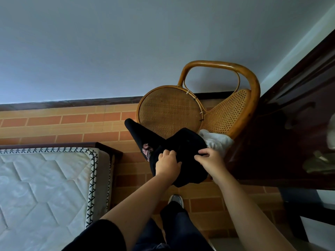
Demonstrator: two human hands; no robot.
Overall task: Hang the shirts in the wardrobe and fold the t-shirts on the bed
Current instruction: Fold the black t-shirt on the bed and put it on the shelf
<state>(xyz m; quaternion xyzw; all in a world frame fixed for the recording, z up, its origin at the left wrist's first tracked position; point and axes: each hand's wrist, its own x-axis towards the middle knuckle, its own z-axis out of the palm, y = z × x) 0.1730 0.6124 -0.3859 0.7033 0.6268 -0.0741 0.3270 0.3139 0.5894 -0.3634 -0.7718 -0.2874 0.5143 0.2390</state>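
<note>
Left hand (167, 163) and right hand (208, 157) are both on one black tee (184, 142), fingers curled, each pinching a fold of cloth. Count: two hands, one garment between them.

- Left hand grips the tee's near-left part, just right of the pink print. Right hand grips its right edge.
- Tee is bunched in front of the chair (168, 109) and overlaps the seat's front rim in view. Can't tell if it rests on the seat or is lifted clear. One narrow end sticks out up-left past the rim. The lower part hangs toward the floor (72, 124).
- One white cloth (217, 140) lies crumpled on the chair, just right of the tee and touching it. It sits just beyond the right hand's fingertips; contact unclear. Garment type not readable.
- One chair: rattan, round woven seat, woven back, bent-cane frame. It stands against the wall, just beside the wardrobe (290, 124).
- One wardrobe: dark glossy wood, filling the right side of view.
- One bed (45, 178), lower left: white quilted mattress with crossed-stitch edging, dark wood frame at the corner. It is well apart from the tee, to the person's left.
- Floor is brick-pattern tile. One shoe (175, 200) shows below the tee, with dark trouser legs nearer the camera.
</note>
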